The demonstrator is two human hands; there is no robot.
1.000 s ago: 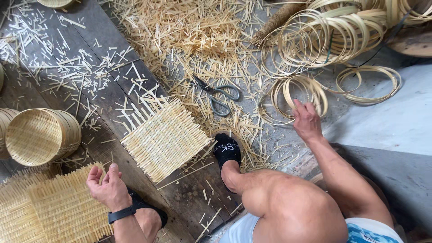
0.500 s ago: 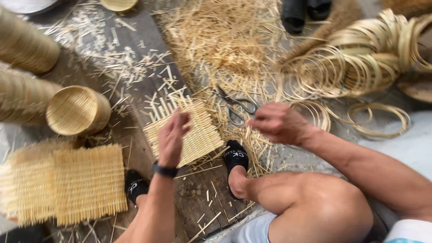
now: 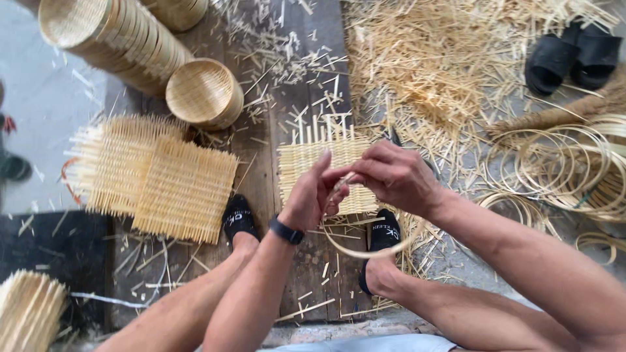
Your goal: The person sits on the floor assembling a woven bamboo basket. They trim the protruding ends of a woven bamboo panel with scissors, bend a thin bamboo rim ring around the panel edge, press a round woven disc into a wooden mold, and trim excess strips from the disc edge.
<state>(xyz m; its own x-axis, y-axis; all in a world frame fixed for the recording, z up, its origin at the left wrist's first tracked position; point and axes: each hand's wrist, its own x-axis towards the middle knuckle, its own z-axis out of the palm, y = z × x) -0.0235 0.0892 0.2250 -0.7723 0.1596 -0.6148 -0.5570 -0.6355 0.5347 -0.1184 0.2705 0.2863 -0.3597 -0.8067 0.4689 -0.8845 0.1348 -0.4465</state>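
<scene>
Both my hands meet over a thin bamboo ring [image 3: 365, 251]. My left hand [image 3: 314, 195], with a black band on its wrist, pinches the ring's top. My right hand [image 3: 398, 177] grips the same ring from the right. The ring's lower arc hangs below the hands, above my feet in black slippers [image 3: 238, 218]. Under the hands lies a square woven bamboo mat [image 3: 329, 160] on a dark wooden board [image 3: 287, 98].
Two more woven mats [image 3: 156, 179] lie at the left. A small woven basket [image 3: 203, 94] and a long stack of baskets [image 3: 107, 36] are at top left. Loose bamboo rings [image 3: 561, 169] pile up at the right, a heap of bamboo scraps [image 3: 443, 58] and black slippers [image 3: 570, 55] above.
My hands have come together over the woven mat and taken hold of a bamboo ring. The view has shifted left and nearer.
</scene>
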